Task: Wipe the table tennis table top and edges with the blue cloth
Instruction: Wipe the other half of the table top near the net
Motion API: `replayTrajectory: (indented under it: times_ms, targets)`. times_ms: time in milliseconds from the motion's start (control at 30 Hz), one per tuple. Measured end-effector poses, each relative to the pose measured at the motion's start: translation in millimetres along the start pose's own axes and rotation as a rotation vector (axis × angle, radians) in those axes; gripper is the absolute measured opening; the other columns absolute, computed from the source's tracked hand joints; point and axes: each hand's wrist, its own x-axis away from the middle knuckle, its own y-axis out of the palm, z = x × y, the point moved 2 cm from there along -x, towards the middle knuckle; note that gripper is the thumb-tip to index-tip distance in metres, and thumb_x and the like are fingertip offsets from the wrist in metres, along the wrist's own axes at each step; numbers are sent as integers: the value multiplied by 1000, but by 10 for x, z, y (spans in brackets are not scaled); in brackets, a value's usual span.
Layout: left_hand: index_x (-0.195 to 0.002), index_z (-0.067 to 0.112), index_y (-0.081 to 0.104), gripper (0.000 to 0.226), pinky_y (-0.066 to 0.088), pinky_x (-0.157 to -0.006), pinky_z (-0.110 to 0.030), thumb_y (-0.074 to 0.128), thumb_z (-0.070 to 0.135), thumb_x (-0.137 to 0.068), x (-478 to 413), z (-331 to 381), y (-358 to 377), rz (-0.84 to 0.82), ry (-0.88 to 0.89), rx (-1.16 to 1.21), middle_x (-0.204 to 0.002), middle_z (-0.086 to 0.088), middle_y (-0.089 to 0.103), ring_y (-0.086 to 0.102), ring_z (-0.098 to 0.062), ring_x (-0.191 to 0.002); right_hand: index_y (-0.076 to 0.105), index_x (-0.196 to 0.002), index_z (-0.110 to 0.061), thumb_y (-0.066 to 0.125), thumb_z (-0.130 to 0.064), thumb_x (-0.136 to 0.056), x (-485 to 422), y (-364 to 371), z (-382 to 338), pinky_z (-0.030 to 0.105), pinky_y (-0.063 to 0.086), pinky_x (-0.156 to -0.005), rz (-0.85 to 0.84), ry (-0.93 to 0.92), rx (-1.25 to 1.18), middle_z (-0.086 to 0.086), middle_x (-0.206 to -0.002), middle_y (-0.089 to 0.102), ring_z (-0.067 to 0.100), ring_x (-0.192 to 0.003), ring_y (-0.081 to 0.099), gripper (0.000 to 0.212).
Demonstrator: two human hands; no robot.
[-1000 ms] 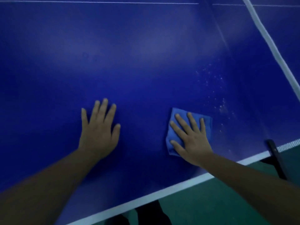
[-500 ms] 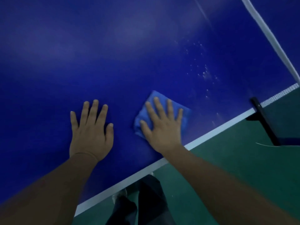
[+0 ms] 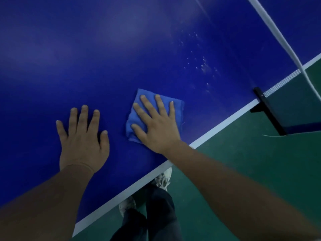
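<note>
Bare forearms, dark trousers and 2 pale lace-up shoes show on the person.

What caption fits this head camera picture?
Right hand presses blue cloth on the table; left hand rests flat nearby.

Deep blue table tennis table top: a smooth, semi-gloss face is being shown, with pale light being reflected in soft patches.
Folded blue cloth: soft, matt woven fabric is being shown, frayed at the edge.
Black net post: a matt finish is being shown; whether it is metal or plastic cannot be told.
Green floor: an even, matt surface is being shown.
</note>
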Motion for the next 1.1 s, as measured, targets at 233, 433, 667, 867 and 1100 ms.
replayTrajectory:
  times_ms: [233, 433, 667, 867, 1100]
  targets:
    - [-157, 14, 25, 70, -1, -121, -63, 16, 48, -96, -2, 0, -11, -1, -2, -11, -166, -12, 15, 1, -31, -154, 9, -161, -35, 15, -67, -99, 87, -235, 1526, 66, 1, -119, 34, 880, -74, -7, -169, -1, 30, -155, -5, 69]
    - [-157, 13, 26, 71, 1, -121, -63, 16, 47, -95, -1, 21, -25, 7, -2, -7, -165, -13, 17, 3, -32, -154, 24, -158, -34, 18, -63, -98, -176, -13, 69, 71, 2, -117, 44, 223, -27, -4, -168, 15, 36, -154, 7, 67]
    - [-155, 13, 30, 70, 0, -121, -62, 20, 47, -95, 15, 10, -27, 8, 2, 18, -165, -13, 18, 4, -32, -154, 14, -160, -37, 22, -63, -101, -24, -231, 1547, 65, 4, -119, 30, 681, -21, -7, -169, 6, 30, -155, 1, 65]
    - [-156, 14, 28, 71, -1, -121, -61, 18, 48, -95, 8, 18, -45, -3, -5, 15, -165, -12, 17, 3, -30, -154, 19, -159, -34, 13, -64, -97, -161, -122, 768, 66, 3, -118, 42, 373, 23, -4, -169, 11, 34, -155, 7, 69]
    - [-156, 14, 29, 69, 1, -121, -61, 19, 47, -95, 22, 6, -47, -15, -15, 16, -165, -11, 18, 5, -30, -154, 19, -159, -37, 16, -67, -97, -238, -256, 1275, 65, 3, -120, -19, 311, 58, -8, -169, 10, 30, -155, 4, 69]
